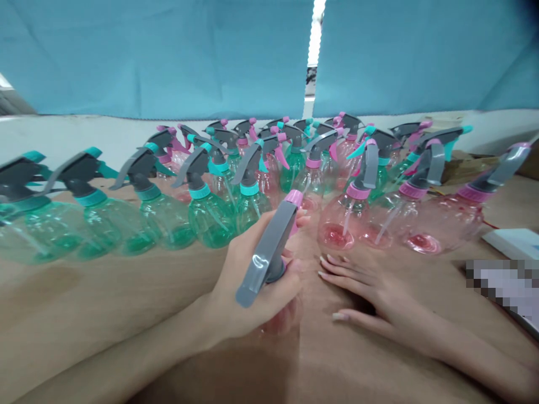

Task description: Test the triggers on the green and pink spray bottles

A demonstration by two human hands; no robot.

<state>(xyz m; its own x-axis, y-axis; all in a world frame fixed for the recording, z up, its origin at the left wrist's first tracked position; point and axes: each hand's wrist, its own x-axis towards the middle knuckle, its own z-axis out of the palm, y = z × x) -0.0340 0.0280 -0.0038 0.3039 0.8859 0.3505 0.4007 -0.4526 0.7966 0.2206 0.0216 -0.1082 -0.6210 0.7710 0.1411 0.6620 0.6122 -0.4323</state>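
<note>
My left hand [256, 280] is wrapped round the neck of a pink spray bottle [280, 320] with a grey trigger head and pink nozzle. Much of that bottle is hidden beneath the hand. To its right, my right hand [370, 286] rests palm down on the wooden table [168, 314], fingers stretched out and holding nothing. Just beyond its fingertips stands a clear pink spray bottle [337, 227]. A green spray bottle [213, 221] with a turquoise collar is in the front row beyond my left hand.
Several more green and pink spray bottles stand in rows across the back. A blue cloth [168, 56] hangs behind them. At the right lie a pale box [511, 242] and a flat item [505, 286] partly blurred out. Cardboard [467, 171] sits at the back right.
</note>
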